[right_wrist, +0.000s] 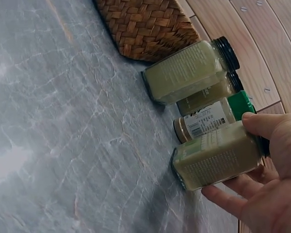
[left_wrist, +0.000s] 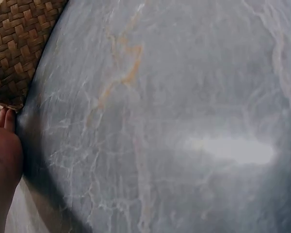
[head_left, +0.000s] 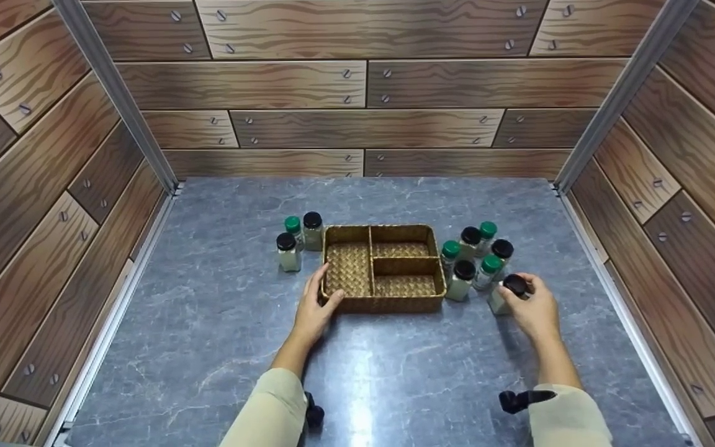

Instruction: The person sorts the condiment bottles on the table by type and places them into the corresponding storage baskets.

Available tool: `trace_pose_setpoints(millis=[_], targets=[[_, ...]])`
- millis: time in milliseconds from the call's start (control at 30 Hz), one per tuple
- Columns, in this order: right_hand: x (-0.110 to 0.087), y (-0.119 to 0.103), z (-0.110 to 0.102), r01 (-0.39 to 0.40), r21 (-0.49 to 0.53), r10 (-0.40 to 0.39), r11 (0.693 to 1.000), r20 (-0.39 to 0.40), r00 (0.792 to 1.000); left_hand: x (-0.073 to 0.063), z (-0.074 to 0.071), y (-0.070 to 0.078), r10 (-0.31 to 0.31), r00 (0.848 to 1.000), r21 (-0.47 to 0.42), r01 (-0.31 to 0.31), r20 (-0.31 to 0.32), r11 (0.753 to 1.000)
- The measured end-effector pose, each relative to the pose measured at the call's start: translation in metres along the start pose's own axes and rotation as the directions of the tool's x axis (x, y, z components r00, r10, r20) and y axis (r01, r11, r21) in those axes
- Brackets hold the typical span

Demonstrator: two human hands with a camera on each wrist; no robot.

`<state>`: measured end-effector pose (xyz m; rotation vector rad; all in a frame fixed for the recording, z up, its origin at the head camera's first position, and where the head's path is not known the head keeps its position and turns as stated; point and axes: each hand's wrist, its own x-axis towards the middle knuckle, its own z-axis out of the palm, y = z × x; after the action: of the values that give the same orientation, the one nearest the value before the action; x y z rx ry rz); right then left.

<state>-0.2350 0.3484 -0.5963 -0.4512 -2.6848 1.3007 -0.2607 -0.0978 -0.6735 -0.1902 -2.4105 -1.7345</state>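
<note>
A woven tray [head_left: 410, 304] with three compartments stands mid-table, and my left hand [head_left: 315, 313] holds its near left corner, thumb at the front rim and fingers along the left wall. In the left wrist view the fingertips touch the weave [left_wrist: 19, 53]. My right hand [head_left: 537, 307] grips a spice jar [head_left: 499, 303] by its black lid, thumb on one side and fingers on the other. The right wrist view shows this jar [right_wrist: 218, 158] as squarish glass with pale greenish powder. Beside it is a green-lidded jar [right_wrist: 208, 119] with a barcode label.
Several jars with black or green lids [head_left: 464, 270] cluster right of the tray. Three more jars [head_left: 288, 254] stand at its left. Wood-patterned walls [head_left: 364, 87] enclose the grey marbled table [head_left: 208, 347] at the back and sides.
</note>
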Motion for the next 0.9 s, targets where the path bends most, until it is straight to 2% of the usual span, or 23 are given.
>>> trace_pose_setpoints(millis=[167,333,467,567,800,900], targets=[[0.0,0.003,0.001,0.014,-0.038,-0.015,0.999,-0.014,1.0,-0.004,0.008,-0.01,0.036,0.998,0.07,-0.032,-0.052,0.997],[0.0,0.003,0.003,0.03,-0.052,-0.032,0.998,-0.034,0.999,-0.002,0.012,-0.021,0.056,0.993,0.089,-0.047,-0.106,0.995],[-0.001,0.002,0.005,0.045,-0.063,-0.049,0.997,-0.068,0.997,-0.003,0.01,-0.014,0.086,0.989,0.079,-0.077,-0.117,0.994],[-0.001,0.002,0.007,0.054,-0.073,-0.061,0.996,-0.095,0.994,-0.005,0.008,-0.008,0.077,0.99,0.071,-0.069,-0.12,0.995],[-0.001,0.001,0.009,0.022,-0.077,-0.03,0.997,-0.103,0.994,-0.004,0.012,-0.018,0.084,0.987,0.129,-0.066,-0.14,0.99],[0.0,0.0,0.01,0.004,-0.101,-0.012,0.995,-0.084,0.996,-0.004,0.011,-0.014,0.057,0.989,0.121,-0.041,-0.136,0.992]])
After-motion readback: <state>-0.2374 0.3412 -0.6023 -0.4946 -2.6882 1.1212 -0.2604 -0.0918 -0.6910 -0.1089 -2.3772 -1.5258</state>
